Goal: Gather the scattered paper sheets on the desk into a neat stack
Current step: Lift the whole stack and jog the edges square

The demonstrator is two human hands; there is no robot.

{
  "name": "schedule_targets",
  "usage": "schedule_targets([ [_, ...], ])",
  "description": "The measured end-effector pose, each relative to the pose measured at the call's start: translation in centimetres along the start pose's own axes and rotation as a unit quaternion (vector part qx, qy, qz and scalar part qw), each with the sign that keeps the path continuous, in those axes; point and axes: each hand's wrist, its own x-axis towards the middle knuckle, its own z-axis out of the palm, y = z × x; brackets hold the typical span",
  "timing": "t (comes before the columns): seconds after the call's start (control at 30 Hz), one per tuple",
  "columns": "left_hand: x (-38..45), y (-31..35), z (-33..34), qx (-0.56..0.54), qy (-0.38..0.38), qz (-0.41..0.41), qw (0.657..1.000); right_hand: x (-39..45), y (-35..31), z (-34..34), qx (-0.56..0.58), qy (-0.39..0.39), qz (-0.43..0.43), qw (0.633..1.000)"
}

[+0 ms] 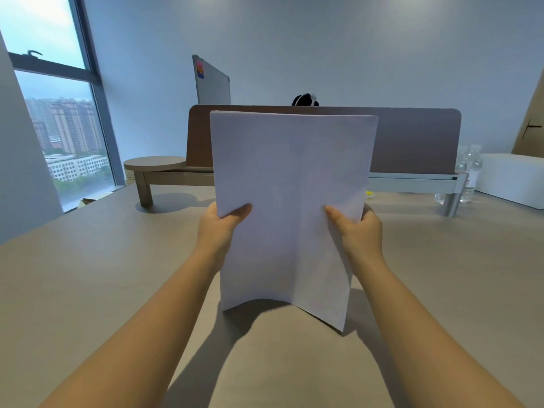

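A bundle of white paper sheets (290,178) stands upright in front of me, its top edges nearly flush. The lower edge curls and bows just above the beige desk (88,275), with one bottom corner hanging lower on the right. My left hand (219,228) grips the left side of the bundle, thumb on the front face. My right hand (357,228) grips the right side the same way, thumb on the front. No loose sheets show on the desk.
A brown divider panel (412,139) on a low shelf riser (164,166) runs across the far side of the desk. Clear water bottles (471,172) and a white box (512,178) stand at the far right. A window (59,113) is on the left.
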Motion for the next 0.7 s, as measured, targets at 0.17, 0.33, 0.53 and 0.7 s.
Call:
schedule_targets([
  [0.17, 0.3, 1.5, 0.4, -0.011, 0.04, 0.015, 0.999, 0.3, -2.1, 0.9, 0.005, -0.003, -0.039, 0.999],
  [0.33, 0.3, 1.5, -1.1, 0.0, -0.034, -0.009, 0.999, 0.8, -2.3, -0.6, 0.067, -0.065, 0.032, 0.995],
  [0.53, 0.2, 0.1, -0.9, 0.008, -0.048, -0.014, 0.999, 0.6, -0.5, -1.5, 0.06, -0.081, 0.083, 0.991],
  [0.7, 0.1, -0.6, -0.6, -0.005, -0.033, -0.001, 0.999, 0.7, -0.1, -1.0, 0.079, -0.062, 0.062, 0.993],
])
